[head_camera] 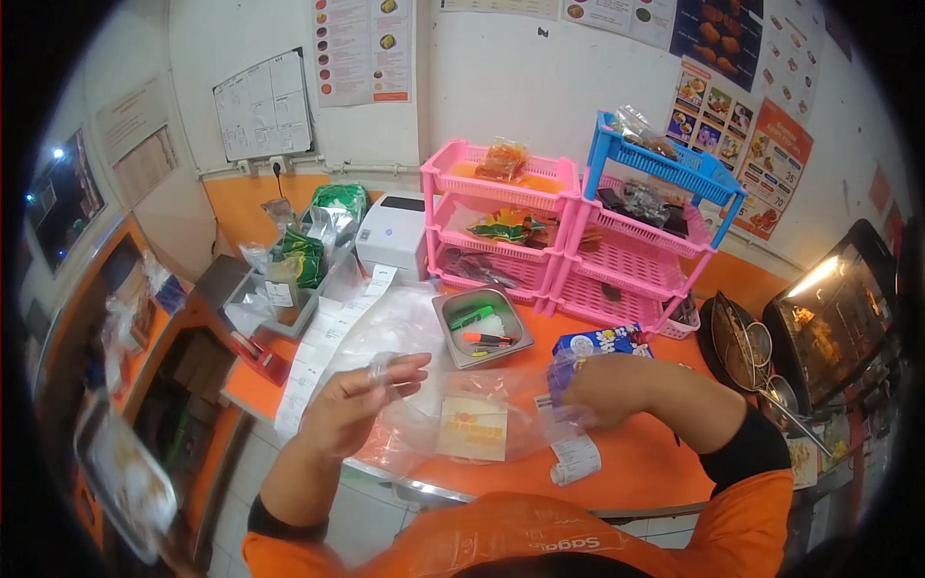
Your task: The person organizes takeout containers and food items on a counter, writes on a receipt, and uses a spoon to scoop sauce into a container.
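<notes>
My left hand is raised over the orange counter, its fingers bent around a strip of clear plastic. My right hand is blurred and turned down at the mouth of a clear plastic bag; which fingers touch the plastic cannot be made out. Inside or beneath the bag's film lies a square, cream paper packet with yellow print. A curled printed receipt lies below my right hand. Behind that hand sits a blue box with a floral pattern.
A metal tub of markers stands behind the bag, near a label printer with a long paper strip. Pink racks line the wall. At left are a red tape dispenser and a grey bin; at right, metal strainers. A tray is at lower left.
</notes>
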Demonstrator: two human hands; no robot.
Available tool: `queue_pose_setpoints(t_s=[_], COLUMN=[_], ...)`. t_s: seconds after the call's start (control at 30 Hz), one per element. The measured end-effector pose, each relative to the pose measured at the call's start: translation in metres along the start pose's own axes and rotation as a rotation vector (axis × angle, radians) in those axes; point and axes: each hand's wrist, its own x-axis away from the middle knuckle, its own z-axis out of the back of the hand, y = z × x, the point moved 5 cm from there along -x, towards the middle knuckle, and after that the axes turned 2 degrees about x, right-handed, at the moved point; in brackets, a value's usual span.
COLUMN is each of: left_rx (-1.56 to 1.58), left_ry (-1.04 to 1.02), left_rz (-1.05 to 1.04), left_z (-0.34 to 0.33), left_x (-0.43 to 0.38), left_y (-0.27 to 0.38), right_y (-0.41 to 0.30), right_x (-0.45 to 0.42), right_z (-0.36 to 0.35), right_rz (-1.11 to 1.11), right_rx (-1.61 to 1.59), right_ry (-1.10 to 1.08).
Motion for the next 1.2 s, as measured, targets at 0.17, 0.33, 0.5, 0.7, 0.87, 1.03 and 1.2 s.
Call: queue_pose_setpoints(t_s=[0.17, 0.33, 0.5, 0.7, 0.87, 1.03, 1.2], left_rx=[0.171, -0.196, -0.097, -1.063, -0.722, -1.017, -0.614], left_ry=[-0.023, 0.07, 0.046, 0.041, 0.145, 0.005, 0.074], left_rz=[0.309, 0.253, 0.171, -0.429, -0.264, -0.418, -0.46], left_z=[-0.007, -0.041, -0.044, 0.011, -0.022, -0.081, -0.063], left_x=[0.002, 0.003, 0.019, 0.054, 0.027, 0.003, 0.033], left_y=[-0.001, 0.009, 0.004, 0.018, -0.061, -0.045, -0.03], right_y=[-0.054, -0.071, -0.058, -0.023, -0.073, -0.065, -0.051], right_x=[0.039, 0.056, 0.088, 0.057, -0.036, -0.075, -0.088], right_z=[0.039, 0.037, 0.047, -0.048, -0.056, -0.029, -0.05], right_rz=[0.192, 0.299, 0.487, 0.169, 0.125, 0.469, 0.381], right_rx=[0.097, -0.038, -0.322, -0.495, -1.497, -0.778, -1.401], right_ry=[0.098, 0.155, 0.637, 0.759, 0.379, 0.945, 0.769])
